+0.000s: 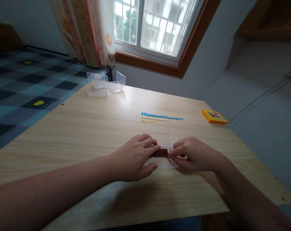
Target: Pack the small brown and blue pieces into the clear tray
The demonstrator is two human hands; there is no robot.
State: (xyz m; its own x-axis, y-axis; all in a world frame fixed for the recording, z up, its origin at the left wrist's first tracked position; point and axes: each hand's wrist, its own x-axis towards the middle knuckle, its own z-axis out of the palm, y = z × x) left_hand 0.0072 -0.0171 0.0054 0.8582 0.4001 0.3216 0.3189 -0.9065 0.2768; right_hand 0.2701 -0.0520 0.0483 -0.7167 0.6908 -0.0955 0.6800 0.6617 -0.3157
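A clear plastic box (pixel 163 164) lies open near the front of the wooden table, its lid (pixel 162 136) folded back. In it is a row of small dark brown pieces (pixel 162 153), packed side by side. My left hand (pixel 139 157) rests over the box's left side, fingers stretched out and thumb apart, the fingertips touching the left end of the row. At the other end, my right hand (pixel 192 154) has thumb and fingertips pinched together. What they hold, if anything, is too small to make out.
Behind the box, small blue pieces (pixel 157 115) and small yellow pieces (pixel 148 121) form lines. An orange-yellow box (pixel 214 116) sits at the table's right edge. Two open clear boxes, one larger (pixel 97 91) and one smaller (pixel 116 87), stand at the far left corner.
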